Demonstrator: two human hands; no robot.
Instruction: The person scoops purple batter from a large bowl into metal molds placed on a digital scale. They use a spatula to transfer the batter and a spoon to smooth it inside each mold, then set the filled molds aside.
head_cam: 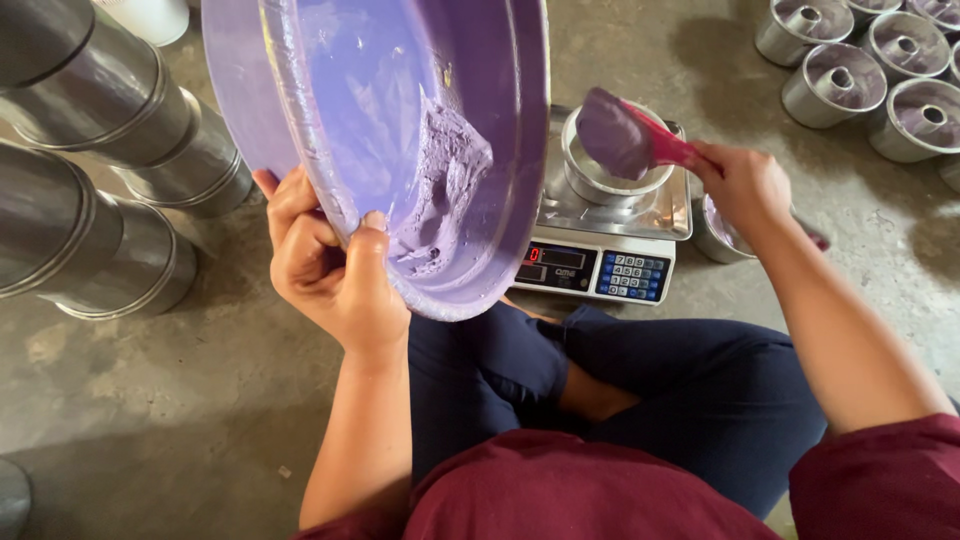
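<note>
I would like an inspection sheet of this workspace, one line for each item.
Surface: bare grey concrete floor.
Job's things: tilted purple basin with purple batter; red spatula over metal mould on digital scale.
Clutter: stacked metal tins at left; filled ring moulds at upper right.
Grippers: left hand grips basin rim; right hand holds spatula.
Cables: nothing seen.
Surroundings: person's dark trousers, seated on floor.

One purple basin [400,120], one spatula [625,135] and one scale [610,250] are showing. Two hands are working, left [330,265] and right [745,185]. Five filled ring moulds [835,85] are sitting top right, with one mould [610,175] on the scale.
</note>
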